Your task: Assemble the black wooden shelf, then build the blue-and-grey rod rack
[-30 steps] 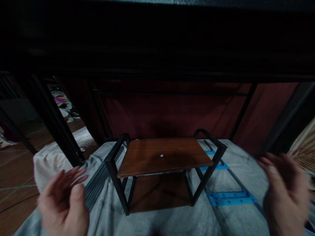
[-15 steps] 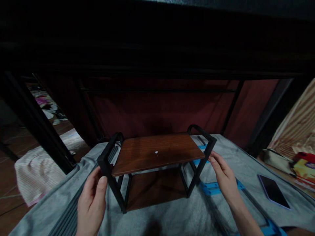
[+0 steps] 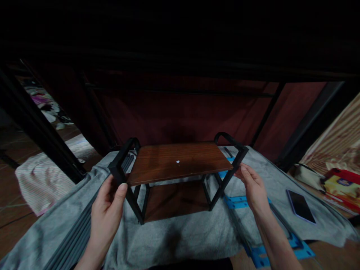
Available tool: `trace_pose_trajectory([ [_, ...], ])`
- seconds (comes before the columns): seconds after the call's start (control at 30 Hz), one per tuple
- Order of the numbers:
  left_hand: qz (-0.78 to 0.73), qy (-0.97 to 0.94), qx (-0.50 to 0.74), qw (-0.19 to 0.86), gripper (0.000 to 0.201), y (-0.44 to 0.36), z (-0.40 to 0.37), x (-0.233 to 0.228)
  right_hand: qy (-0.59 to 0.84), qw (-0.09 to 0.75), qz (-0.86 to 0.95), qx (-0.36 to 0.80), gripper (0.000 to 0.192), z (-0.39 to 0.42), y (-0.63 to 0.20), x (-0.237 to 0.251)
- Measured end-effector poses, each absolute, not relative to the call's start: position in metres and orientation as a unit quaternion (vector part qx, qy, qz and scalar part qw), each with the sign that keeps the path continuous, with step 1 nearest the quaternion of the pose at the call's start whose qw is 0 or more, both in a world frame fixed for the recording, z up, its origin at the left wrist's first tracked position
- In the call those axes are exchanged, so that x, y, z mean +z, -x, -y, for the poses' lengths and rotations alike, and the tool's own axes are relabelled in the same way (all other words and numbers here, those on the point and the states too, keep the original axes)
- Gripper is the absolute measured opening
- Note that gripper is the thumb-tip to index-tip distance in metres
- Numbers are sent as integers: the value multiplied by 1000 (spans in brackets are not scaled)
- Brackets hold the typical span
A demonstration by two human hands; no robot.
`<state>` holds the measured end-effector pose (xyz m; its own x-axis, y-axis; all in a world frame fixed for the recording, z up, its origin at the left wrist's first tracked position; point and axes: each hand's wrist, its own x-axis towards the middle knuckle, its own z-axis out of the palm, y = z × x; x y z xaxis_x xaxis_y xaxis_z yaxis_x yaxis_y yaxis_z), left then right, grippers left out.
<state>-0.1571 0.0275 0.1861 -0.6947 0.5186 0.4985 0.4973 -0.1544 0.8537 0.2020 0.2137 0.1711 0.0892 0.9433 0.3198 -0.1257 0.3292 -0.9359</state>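
Grey blanket (image 3: 180, 236) at centre frame carried the small wooden rack (image 3: 178, 165); the left hand (image 3: 108, 210) pinched its left frame, the right hand (image 3: 253, 185) its right, apparently mid-positioning; lifting next would need level, even grips.

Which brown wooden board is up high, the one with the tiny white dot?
The upper board of the small black-framed shelf carries the white dot. The lower board sits underneath it in shadow, just above the grey cloth.

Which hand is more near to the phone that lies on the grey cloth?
The right hand is nearer: it holds the shelf's right frame, a short way left of the phone. The left hand grips the left frame, across the shelf.
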Motion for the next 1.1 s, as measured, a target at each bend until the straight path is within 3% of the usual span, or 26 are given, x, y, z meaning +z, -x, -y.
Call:
trace_pose_trajectory([
  [0.37,-590,-278,756,50,29,160,-28,173,335,644,507,465,27,-227,-199,167],
  [0.57,-517,-235,814,126,29,165,-35,174,295,663,472,501,24,-225,-192,168],
  [0.83,-515,-243,809,143,29,166,-37,177,305,655,469,508,28,-227,-189,167],
  [1.1,-513,-239,816,120,28,166,-39,176,311,681,494,443,30,-230,-186,165],
])
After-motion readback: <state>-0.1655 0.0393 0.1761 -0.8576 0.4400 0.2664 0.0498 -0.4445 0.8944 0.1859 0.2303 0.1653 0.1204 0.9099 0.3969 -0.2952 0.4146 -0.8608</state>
